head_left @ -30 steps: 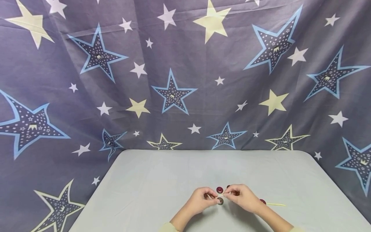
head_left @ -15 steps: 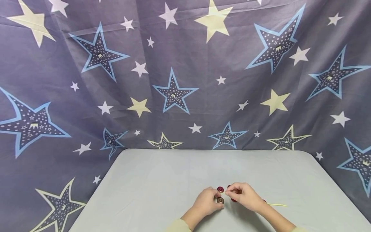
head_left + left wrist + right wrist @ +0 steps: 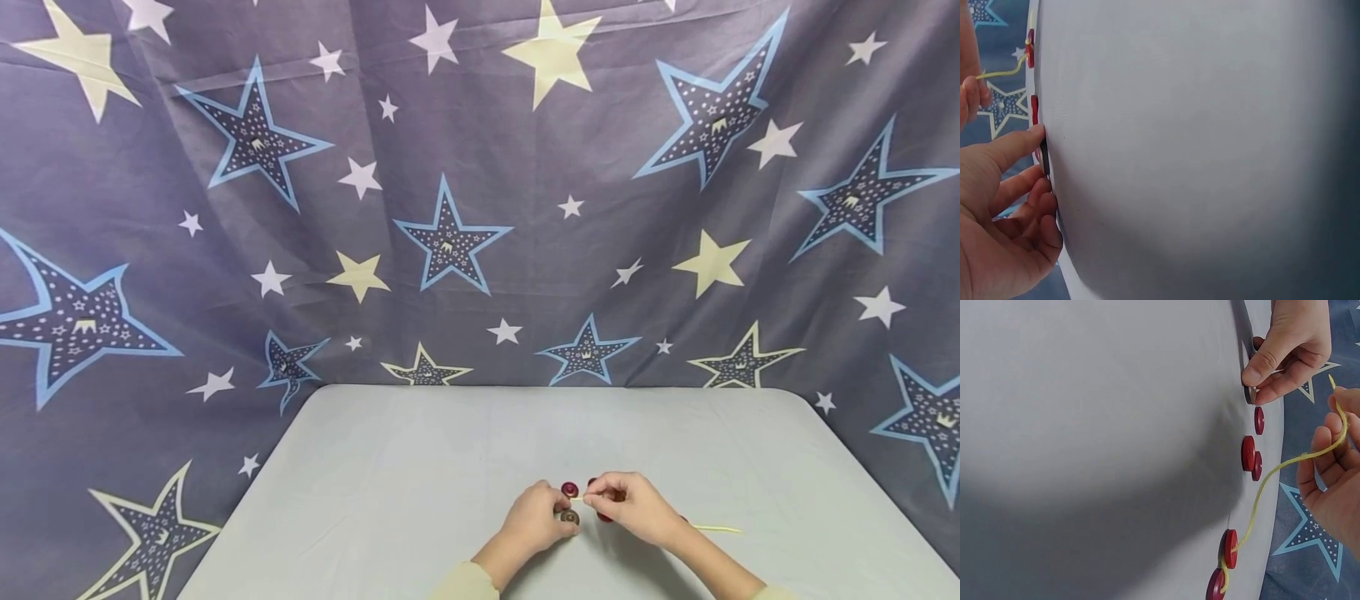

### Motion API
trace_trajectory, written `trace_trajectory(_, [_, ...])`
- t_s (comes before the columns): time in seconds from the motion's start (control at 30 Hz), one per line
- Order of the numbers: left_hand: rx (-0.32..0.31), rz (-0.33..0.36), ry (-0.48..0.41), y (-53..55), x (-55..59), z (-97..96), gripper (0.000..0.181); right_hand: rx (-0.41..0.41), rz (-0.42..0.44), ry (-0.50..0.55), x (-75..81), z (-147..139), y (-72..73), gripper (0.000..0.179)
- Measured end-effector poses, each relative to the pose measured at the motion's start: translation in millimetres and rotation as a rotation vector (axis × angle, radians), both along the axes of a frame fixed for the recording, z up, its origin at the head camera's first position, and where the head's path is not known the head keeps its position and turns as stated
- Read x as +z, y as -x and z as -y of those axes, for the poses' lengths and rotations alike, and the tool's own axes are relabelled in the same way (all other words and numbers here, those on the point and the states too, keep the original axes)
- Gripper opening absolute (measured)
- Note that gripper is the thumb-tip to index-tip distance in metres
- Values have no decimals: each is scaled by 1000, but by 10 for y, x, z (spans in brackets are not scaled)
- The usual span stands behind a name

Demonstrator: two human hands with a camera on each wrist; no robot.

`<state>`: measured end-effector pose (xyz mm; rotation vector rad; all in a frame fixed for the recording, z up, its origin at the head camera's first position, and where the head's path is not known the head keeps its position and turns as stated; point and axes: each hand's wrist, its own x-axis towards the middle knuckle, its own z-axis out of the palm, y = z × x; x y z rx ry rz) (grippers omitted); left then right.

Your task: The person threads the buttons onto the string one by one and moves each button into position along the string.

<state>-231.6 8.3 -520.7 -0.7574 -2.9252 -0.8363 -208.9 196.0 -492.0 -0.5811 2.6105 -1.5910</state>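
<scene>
My left hand (image 3: 531, 521) holds a dark brown round button (image 3: 570, 517) by its edges, thumb and finger on either side, at the table. My right hand (image 3: 630, 504) pinches a yellow cord (image 3: 1285, 464) near its end, raised above the table. In the right wrist view the cord's tip sticks up past the fingers, and its other part runs down through a red button (image 3: 1230, 549) and a darker red button (image 3: 1215, 585). A dark red button (image 3: 569, 490) lies just beyond my left fingertips.
Several loose buttons lie between the hands, among them a red button (image 3: 1248, 453) and a dark red button (image 3: 1259, 420). The cord's yellow tail (image 3: 717, 528) stretches right on the pale table (image 3: 420, 450). A star-patterned cloth (image 3: 465, 150) hangs behind.
My left hand has left the cord's end beside the right fingers and taken the brown button by its edges. The right hand keeps its pinch on the cord, nearly in place.
</scene>
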Motion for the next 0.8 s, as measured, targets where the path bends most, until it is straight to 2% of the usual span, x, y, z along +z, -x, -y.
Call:
trace_trajectory(0.3, [-37,15,-8,17,-4,22,17,-12,26,5,5,-1,2,20])
trace_trajectory(0.6, [-60,94,-53,21,19,41,19,-27,32,-8,-7,-7,12,20])
trace_trajectory(0.8, [-67,97,-77,23,14,57,18,-33,19,-22,93,30,-39,16])
